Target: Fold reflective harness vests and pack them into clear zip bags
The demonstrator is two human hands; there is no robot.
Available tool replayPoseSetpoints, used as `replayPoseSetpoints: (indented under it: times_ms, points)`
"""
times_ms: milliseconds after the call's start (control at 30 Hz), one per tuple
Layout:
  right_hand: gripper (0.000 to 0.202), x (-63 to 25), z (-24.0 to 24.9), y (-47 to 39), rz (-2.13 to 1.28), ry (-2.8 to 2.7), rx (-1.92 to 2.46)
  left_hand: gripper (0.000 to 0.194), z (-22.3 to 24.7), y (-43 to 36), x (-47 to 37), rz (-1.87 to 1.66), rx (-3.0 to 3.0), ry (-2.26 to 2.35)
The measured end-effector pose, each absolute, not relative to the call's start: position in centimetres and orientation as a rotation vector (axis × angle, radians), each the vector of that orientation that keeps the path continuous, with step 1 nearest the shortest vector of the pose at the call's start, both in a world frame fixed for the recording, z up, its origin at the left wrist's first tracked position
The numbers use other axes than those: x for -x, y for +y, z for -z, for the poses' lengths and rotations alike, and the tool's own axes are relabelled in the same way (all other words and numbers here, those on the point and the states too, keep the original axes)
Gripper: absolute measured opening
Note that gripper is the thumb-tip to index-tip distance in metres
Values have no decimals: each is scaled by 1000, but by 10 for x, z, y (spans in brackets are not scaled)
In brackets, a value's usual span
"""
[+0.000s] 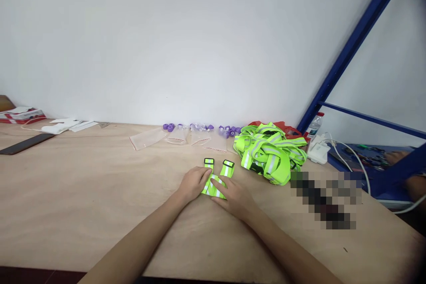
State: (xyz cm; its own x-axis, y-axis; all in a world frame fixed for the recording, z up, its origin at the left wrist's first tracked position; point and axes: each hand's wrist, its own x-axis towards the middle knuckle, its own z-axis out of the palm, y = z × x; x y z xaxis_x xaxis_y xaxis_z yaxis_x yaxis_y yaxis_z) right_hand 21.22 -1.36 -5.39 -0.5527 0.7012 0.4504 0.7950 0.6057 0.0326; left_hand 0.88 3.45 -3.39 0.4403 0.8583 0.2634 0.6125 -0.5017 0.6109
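Observation:
A neon-yellow reflective strap [216,191] with silvery-white stripes lies folded on the table in front of me. Two of its ends point away from me, each with a black buckle [228,163]. My left hand [195,183] holds the strap's left side, thumb and fingertips close together at its edge. From the right, my right hand [234,194] grips the folded part, its fingers over the top. The strap's underside and parts of both edges are hidden by my fingers. To the right lies a tangled pile of similar reflective straps [271,153].
Clear plastic bags [148,138] with purple rolls [171,127] line the wall. A power strip [318,150], a bottle [315,125] and a blue metal frame [353,49] stand right. A dark flat bar [28,143] lies left. Another person's hand [394,157] shows far right.

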Motion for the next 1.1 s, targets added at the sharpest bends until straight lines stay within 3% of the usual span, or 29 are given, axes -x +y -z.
replayPoseSetpoints:
  times_ms: [233,467,800,1100]
  points:
    - [38,-212,57,-11,315,-2403,1176,49,27,29,1,-611,-2425,988]
    - [37,-210,59,-9,341,-2429,1218,47,18,28,1,-572,-2417,1028]
    - [32,-218,50,-6,29,-2283,1098,43,10,24,-15,-534,-2444,1329]
    - [36,-217,50,-4,122,-2340,1031,36,15,25,-18,-778,-2509,1206]
